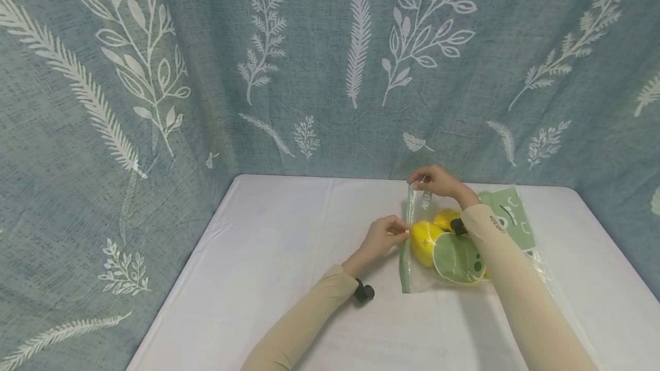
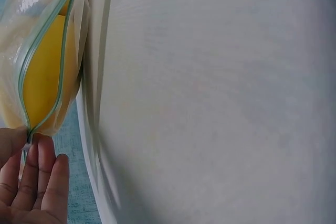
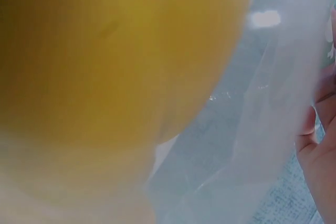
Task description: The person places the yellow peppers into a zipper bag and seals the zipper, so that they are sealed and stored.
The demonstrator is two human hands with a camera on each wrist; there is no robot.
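A clear zip bag (image 1: 423, 282) with a green seal strip (image 1: 405, 271) and a green printed patch holds rounded yellow things (image 1: 423, 239) that resemble lemons. In the left wrist view, the bag's mouth (image 2: 23, 72) gapes and yellow shows inside. My left hand (image 1: 382, 239) pinches the seal between thumb and fingers, partway along it. At the seal's far end, my right hand (image 1: 435, 181) pinches the bag's corner. Close to the right wrist camera, a yellow thing (image 3: 121, 61) fills much of the view behind clear plastic. My right forearm covers part of the bag.
Another green printed piece of clear packaging (image 1: 515, 222) lies on the white-covered table (image 1: 247, 279), to the right beyond my right forearm. A blue-green curtain with white leaf prints (image 1: 319, 62) hangs at the table's back and sides.
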